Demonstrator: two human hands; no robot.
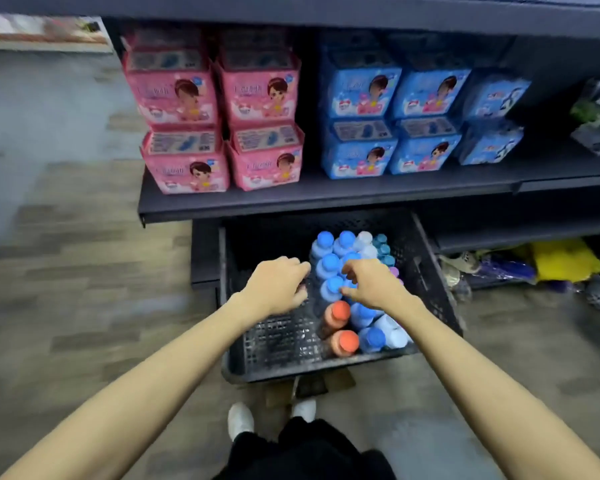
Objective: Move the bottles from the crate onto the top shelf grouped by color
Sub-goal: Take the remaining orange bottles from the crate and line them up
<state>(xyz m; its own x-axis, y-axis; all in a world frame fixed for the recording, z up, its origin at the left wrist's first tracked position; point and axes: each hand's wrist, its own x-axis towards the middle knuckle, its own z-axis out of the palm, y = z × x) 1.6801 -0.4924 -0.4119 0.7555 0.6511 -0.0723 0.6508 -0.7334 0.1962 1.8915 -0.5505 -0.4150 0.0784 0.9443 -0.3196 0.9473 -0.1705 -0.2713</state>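
Between left grip point(276, 284), right grip point(371, 284): blue-capped bottle point(331, 285), in crate point(323, 370).

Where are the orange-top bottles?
In the head view, the two orange-top bottles stand at the near end of the black crate, just left of some blue-top bottles.

Both arms outstretched, forward and down; left hand point(277, 286) beside right hand point(373, 285); fingers point(350, 269) loosely curled downward
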